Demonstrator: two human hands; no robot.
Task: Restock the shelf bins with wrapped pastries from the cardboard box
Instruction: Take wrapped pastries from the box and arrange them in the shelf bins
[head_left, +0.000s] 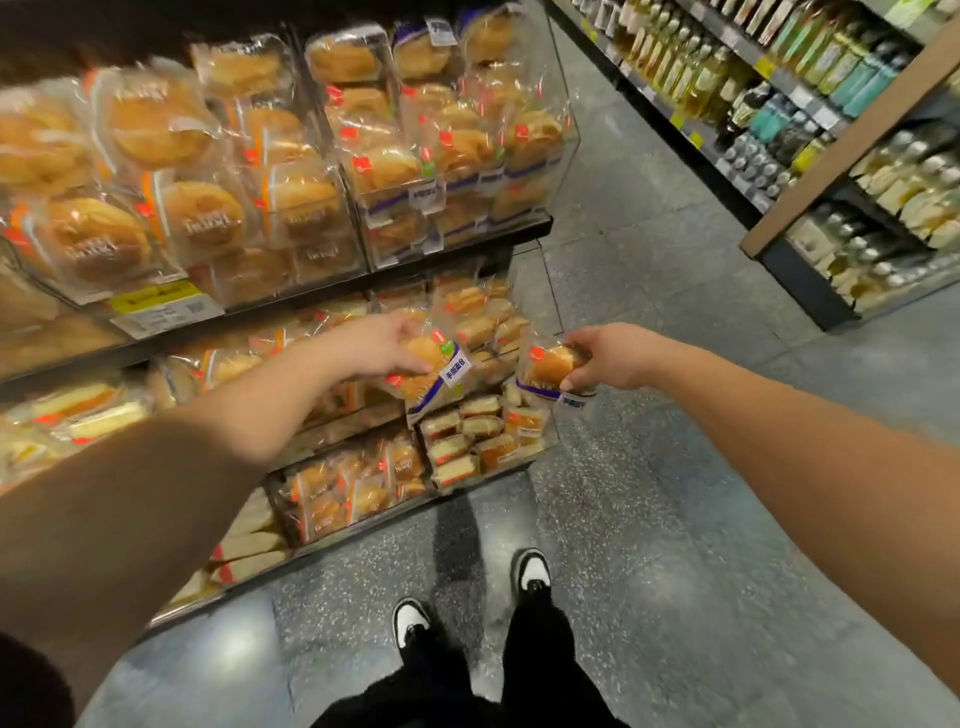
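Both hands held wrapped pastries out at the middle shelf bins.

Left hand (382, 345) gripped a wrapped pastry (434, 371) with fingers curled over its top, just at the middle bin (467, 312); the right hand (605, 358) pinched a second pastry (553, 366) beside the shelf's end. No cardboard box was in view. Best, I judged, to slide each in label outward, without crushing the soft bread.

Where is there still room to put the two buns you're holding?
The left hand and right hand each grip a wrapped pastry. The top bins look packed to the rim. The middle bin behind the hands has some open space above its pile. The only bare surface is the floor.
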